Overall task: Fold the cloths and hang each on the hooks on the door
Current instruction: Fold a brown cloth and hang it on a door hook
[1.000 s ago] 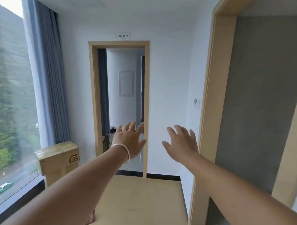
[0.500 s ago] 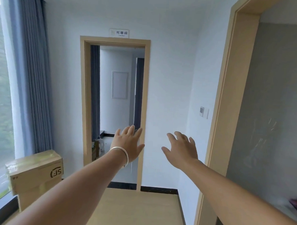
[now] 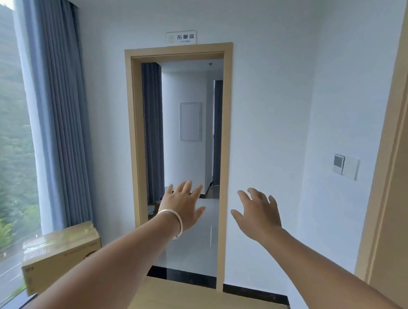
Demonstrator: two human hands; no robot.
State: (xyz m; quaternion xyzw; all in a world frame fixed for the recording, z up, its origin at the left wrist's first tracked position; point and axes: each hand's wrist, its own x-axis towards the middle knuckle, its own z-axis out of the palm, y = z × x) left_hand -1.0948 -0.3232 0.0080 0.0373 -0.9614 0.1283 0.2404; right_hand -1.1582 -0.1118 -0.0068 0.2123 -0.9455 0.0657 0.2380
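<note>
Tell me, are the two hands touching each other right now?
Apart. The head view shows white wall and door frame between the left hand and the right hand, both open and empty.

Lighting: I see soft, even daylight entering from the window (image 3: 4, 145) on the left; the room is bright and cool-toned. Glare: the sky at the top left is washed out white. Shadows: faint, none hard-edged. Sharpness: the view outside is hazy and slightly smeared; the sign (image 3: 181, 38) over the doorway (image 3: 175, 139) is readable. Distortion: the wide lens bends the curtain (image 3: 57, 115) and the right door frame (image 3: 394, 162).
</note>
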